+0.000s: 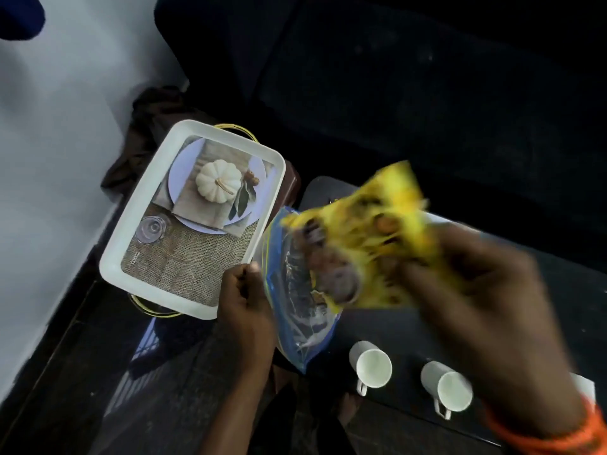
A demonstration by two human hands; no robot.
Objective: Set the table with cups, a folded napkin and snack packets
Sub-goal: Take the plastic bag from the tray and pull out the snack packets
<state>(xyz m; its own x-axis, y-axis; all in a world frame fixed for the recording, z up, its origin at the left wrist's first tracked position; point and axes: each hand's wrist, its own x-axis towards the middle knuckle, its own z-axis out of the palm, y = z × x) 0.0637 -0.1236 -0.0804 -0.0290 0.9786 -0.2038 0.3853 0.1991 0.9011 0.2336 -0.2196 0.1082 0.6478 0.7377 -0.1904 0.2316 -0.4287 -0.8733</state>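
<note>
The left hand (244, 290) pinches the rim of a clear zip bag (295, 310) to steady it — the right hand (486, 310) grips a blurred yellow snack packet (371, 238) just above it. Two white cups (371, 366) stand on the dark table (558, 277) below.

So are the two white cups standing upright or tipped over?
Upright. Both white cups stand on the dark table with their round open mouths facing up toward the camera; nothing shows inside them.
</note>
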